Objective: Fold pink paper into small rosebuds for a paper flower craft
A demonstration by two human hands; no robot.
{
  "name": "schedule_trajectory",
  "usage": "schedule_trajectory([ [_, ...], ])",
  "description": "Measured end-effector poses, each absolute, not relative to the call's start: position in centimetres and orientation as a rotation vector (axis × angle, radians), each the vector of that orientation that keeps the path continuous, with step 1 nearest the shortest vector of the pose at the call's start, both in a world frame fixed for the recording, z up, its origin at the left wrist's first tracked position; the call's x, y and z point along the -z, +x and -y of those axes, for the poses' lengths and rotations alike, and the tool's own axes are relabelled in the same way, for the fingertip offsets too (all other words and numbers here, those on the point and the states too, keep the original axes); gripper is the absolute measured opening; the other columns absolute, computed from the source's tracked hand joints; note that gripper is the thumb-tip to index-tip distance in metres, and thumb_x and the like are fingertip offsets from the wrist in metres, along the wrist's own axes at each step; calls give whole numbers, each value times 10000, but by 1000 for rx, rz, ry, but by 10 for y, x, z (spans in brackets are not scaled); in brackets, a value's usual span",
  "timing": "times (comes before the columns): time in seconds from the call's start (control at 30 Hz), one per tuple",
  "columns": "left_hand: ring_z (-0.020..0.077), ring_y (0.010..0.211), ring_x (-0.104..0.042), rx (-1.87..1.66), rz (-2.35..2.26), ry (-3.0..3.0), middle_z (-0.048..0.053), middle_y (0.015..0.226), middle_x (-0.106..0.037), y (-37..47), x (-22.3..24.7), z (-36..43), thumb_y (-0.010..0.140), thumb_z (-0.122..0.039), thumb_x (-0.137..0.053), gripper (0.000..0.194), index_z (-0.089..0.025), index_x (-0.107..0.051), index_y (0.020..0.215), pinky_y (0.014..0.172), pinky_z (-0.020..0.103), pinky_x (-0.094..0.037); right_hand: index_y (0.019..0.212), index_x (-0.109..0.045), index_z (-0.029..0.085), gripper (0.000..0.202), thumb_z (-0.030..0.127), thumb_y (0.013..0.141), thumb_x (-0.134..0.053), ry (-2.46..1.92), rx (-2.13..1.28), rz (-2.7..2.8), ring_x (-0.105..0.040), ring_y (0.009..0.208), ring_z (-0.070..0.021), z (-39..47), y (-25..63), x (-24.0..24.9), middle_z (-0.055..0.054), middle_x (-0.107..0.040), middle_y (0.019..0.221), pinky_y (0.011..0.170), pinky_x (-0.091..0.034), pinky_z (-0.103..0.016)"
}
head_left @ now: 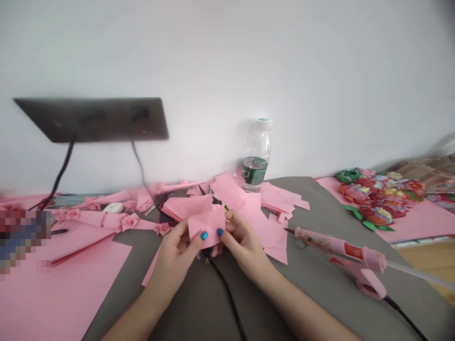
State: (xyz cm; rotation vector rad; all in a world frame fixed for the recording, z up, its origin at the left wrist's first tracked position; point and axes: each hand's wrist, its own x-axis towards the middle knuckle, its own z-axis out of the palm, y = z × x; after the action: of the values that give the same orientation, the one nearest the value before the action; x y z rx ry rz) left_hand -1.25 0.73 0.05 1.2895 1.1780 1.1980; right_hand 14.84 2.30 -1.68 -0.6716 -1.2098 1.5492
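Note:
Between my two hands is a small square of pink paper (206,222), held up over the grey table. My left hand (179,248) pinches its left side, the thumb with a blue nail lying on the front face. At the right side, my right hand (240,237) grips the same paper with thumb and bent fingers. Most of the fingertips are hidden behind the paper. Just beyond it lie a folded stack of pink paper (185,207) and the partly covered dark and yellow handle of a tool (224,206).
A pink glue gun (341,248) with a glue stick lies at the right. Behind stands a plastic bottle (256,161) among pink paper scraps (277,201). Paper flowers (377,194) sit far right, pink paper roses (128,221) at left. A black cable (227,289) crosses the table.

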Motion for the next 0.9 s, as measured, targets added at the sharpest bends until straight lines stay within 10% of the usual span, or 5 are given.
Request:
schedule_trajectory([
  [0.9,173,586,-695,-1138,-1137,1210,3,670,-724,-11,-5,-4,853,-304,-664,229,-187,-654,1049,551,252,-554,1001,-574,241,230,425,896,-665,-774,-1326,1257,-551,699,-158,-22,150,13,-13,-580,839,576,-454,-253],
])
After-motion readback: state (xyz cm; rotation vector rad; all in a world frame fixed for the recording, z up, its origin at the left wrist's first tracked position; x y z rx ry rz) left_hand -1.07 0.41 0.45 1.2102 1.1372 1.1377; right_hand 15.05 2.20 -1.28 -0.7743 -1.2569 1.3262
